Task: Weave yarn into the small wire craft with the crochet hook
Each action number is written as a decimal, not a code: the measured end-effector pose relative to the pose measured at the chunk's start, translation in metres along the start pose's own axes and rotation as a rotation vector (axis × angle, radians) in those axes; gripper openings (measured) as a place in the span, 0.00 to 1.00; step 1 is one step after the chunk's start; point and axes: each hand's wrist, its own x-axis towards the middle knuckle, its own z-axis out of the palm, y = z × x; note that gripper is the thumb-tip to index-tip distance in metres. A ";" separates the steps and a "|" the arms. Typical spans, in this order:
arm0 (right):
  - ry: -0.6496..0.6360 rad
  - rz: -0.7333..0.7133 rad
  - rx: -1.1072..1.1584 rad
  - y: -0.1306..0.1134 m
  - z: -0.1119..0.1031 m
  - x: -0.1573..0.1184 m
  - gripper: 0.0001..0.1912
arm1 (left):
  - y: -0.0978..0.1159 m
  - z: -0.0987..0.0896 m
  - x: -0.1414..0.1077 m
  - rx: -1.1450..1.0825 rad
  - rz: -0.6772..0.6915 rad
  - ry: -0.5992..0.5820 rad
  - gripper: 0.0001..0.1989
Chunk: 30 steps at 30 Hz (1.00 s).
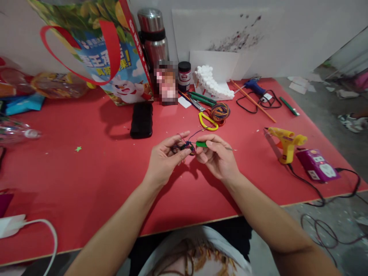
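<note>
Above the red table my left hand pinches a small dark multicoloured piece of crochet between thumb and fingers. My right hand grips a crochet hook by its green handle. The hook's tip points left and meets the yarn work, partly hidden there. A thin strand of yarn runs up and to the right toward a striped multicoloured yarn ball. Beside the ball lie scissors with yellow and orange handles.
A black phone-like case lies left of the scissors, before a big printed bag and a steel flask. At right are a yellow glue gun, a purple box and cords. A white bobbly model stands behind.
</note>
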 end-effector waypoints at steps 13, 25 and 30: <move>-0.047 0.096 0.033 0.001 -0.004 0.004 0.07 | -0.002 0.002 0.003 -0.102 -0.049 0.050 0.28; -0.044 0.166 0.065 0.003 -0.001 0.003 0.06 | -0.002 0.001 0.003 -0.146 -0.151 0.009 0.29; -0.010 0.197 0.121 0.003 -0.004 0.005 0.06 | 0.001 0.001 0.002 -0.121 -0.135 -0.009 0.24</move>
